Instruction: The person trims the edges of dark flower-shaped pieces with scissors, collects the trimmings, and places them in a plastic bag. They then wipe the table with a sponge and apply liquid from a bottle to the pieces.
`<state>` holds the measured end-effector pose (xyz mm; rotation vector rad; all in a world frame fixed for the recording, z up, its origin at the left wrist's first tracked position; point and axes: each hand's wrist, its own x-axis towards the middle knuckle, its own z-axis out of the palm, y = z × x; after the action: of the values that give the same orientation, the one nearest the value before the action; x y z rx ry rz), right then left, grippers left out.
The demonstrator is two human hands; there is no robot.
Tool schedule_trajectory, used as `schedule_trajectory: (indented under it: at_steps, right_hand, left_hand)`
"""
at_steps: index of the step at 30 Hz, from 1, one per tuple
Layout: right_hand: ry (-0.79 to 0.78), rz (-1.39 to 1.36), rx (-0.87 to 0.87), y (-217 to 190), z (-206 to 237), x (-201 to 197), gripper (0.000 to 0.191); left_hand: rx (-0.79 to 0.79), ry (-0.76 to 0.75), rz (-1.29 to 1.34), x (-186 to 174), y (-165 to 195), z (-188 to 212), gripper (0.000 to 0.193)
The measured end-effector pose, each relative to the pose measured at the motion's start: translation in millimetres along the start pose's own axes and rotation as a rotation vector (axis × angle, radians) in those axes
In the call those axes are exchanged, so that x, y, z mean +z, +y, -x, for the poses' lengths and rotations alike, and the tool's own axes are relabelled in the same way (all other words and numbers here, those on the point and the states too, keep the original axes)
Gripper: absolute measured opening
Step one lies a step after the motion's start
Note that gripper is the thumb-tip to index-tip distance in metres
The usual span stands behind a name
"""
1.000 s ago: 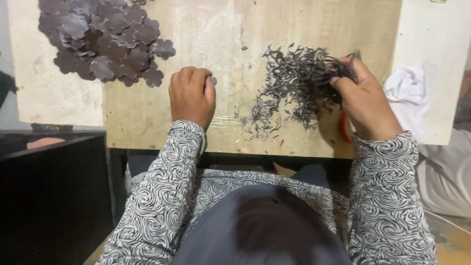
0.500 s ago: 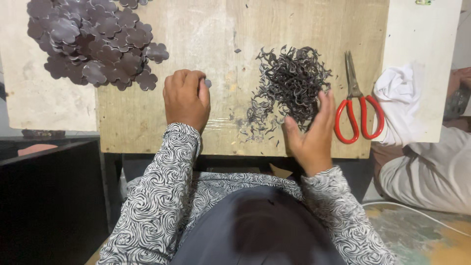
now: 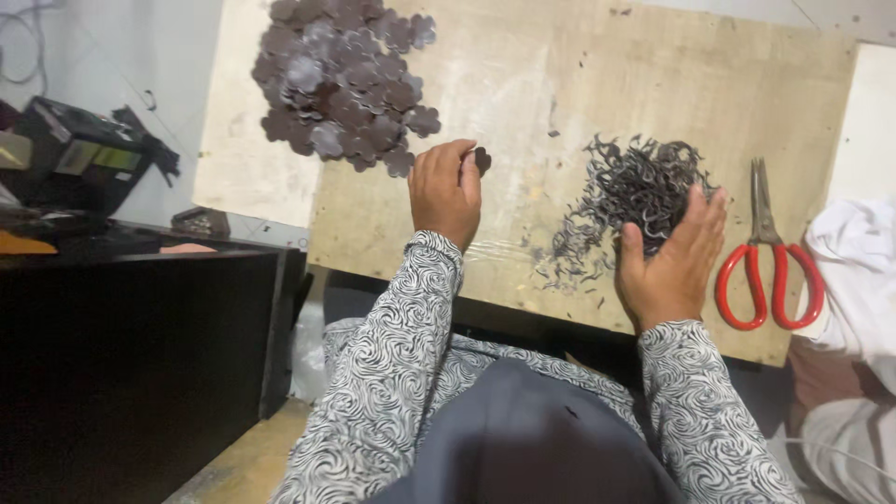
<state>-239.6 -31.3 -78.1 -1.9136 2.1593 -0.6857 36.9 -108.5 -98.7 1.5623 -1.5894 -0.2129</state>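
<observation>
Brown, flower-shaped cutouts lie in a heap [image 3: 341,79] at the far left of a worn plywood board [image 3: 523,75], some of them spilling onto a paler panel [image 3: 238,173] beside it. The left hand [image 3: 445,191] rests knuckles-up on the board just below that heap, its fingers curled shut around one small cutout [image 3: 482,160], which peeks out dark at the fingertips. Near the middle right of the board sits a tangle of thin dark trimmings [image 3: 644,187], with loose curls scattered toward the near edge. The right hand [image 3: 670,263] lies flat and open against the near right side of that tangle, fingers spread and pointing away from the body, the thumb at the trimmings' lower edge; it grips nothing. Just to the right of this hand, apart from it, red-handled scissors [image 3: 767,252] lie on the board with blades closed and pointing away. White cloth [image 3: 854,257] shows at the right edge, beyond the scissors. Both arms wear black-and-white swirl-patterned sleeves [image 3: 397,373]. At the left, lower than the board, stands a dark cabinet [image 3: 131,355] with a black device [image 3: 79,154] behind it.
</observation>
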Motion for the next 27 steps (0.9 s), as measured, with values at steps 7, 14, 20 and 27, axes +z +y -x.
schedule_trajectory:
  at_steps: [7, 14, 20, 27]
  right_hand:
    - [0.075, -0.027, -0.035, 5, 3, 2, 0.083]
    - [0.192, -0.187, 0.008, 11, 6, -1, 0.076]
    - [0.169, -0.037, -0.007, 20, -3, 5, 0.079]
    - [0.16, 0.0, -0.04, 26, -43, 3, 0.081]
  left_hand:
    - [-0.192, 0.22, -0.346, -4, -37, -28, 0.042]
    - [0.185, -0.441, -0.204, -37, 4, 33, 0.133]
    - [0.185, -0.711, -0.262, -21, 51, 58, 0.156]
    - [0.154, -0.801, -0.223, 22, 94, 40, 0.159]
